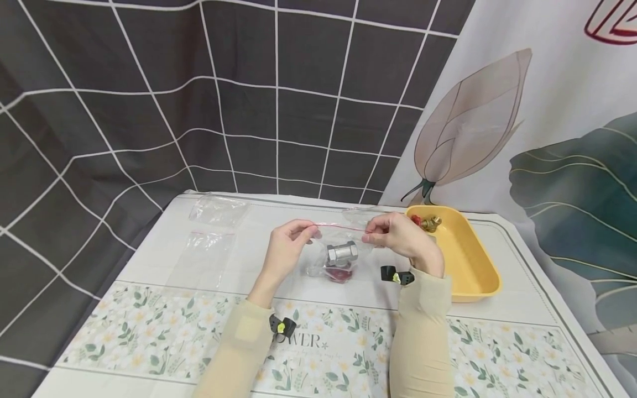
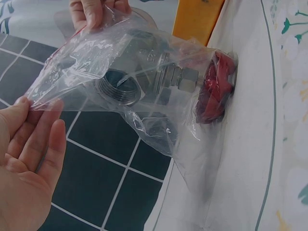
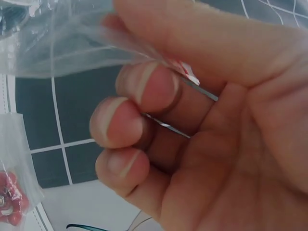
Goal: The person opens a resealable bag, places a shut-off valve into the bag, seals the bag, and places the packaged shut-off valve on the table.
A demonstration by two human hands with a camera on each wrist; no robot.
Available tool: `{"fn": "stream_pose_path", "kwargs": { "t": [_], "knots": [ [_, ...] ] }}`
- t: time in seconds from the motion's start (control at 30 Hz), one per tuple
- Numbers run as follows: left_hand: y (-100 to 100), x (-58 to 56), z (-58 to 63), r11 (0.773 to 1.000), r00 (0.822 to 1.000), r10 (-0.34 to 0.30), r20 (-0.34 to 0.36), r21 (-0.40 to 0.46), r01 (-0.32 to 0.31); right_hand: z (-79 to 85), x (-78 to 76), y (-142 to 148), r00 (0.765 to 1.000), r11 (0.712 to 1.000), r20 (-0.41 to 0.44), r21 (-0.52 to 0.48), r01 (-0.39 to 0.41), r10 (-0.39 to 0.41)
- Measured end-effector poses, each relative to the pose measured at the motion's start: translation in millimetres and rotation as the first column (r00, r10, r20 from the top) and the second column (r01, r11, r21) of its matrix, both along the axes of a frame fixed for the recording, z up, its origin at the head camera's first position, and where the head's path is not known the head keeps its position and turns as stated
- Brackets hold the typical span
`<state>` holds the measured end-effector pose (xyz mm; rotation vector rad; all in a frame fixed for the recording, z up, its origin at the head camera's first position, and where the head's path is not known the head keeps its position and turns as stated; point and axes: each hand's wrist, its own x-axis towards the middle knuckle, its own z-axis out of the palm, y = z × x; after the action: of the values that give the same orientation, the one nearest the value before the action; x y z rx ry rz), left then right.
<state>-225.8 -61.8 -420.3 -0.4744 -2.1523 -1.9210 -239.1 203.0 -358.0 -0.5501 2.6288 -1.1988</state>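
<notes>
A clear zip bag [image 2: 159,127] with a red seal strip hangs between both hands above the table. Inside it is a silver threaded valve [image 1: 342,253] with a red handwheel [image 2: 214,89], which points down near the tabletop. My left hand [image 1: 287,249] pinches the left end of the bag's top edge between thumb and fingers. At the other end, my right hand [image 1: 402,239] pinches the strip, its other fingers curled in the right wrist view. Between the hands the red strip is stretched nearly straight; whether the seal is closed I cannot tell.
Right of the hands stands a yellow tray [image 1: 473,265] holding a brass valve [image 1: 431,223] with a red handle. Flat clear bags [image 1: 219,210] lie at the table's back left. Behind the table hangs a dark gridded curtain [image 1: 239,110].
</notes>
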Motion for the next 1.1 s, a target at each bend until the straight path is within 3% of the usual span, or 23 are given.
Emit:
{"fn": "stream_pose_path", "kwargs": {
  "t": [0.23, 0.5, 0.8, 1.0, 1.1],
  "knots": [
    [0, -1.0, 0.1, 1.000, 1.000, -0.002, -0.010, 0.015, 0.002, -0.5, 1.0, 6, 0.999, 0.999, -0.008, -0.032, -0.039, 0.039],
    [0, -0.1, 0.7, 1.000, 1.000, -0.004, 0.021, 0.022, 0.004, 0.1, 2.8, 7, 1.000, 0.999, 0.004, -0.030, -0.011, 0.011],
    [0, 15.4, 27.6, 1.000, 1.000, 0.000, 0.019, 0.014, 0.000, -1.9, 0.9, 11, 0.999, 0.999, 0.030, -0.037, -0.009, 0.010],
    [1, 16.4, 29.1, 1.000, 0.999, 0.002, 0.037, 0.023, -0.003, -1.0, 2.2, 15, 1.000, 1.000, -0.005, -0.011, -0.005, 0.005],
    [1, 16.0, 27.9, 1.000, 0.999, -0.001, 0.044, 0.029, -0.001, -0.7, 3.0, 15, 1.000, 1.000, 0.018, -0.020, -0.005, 0.005]
  ]
}}
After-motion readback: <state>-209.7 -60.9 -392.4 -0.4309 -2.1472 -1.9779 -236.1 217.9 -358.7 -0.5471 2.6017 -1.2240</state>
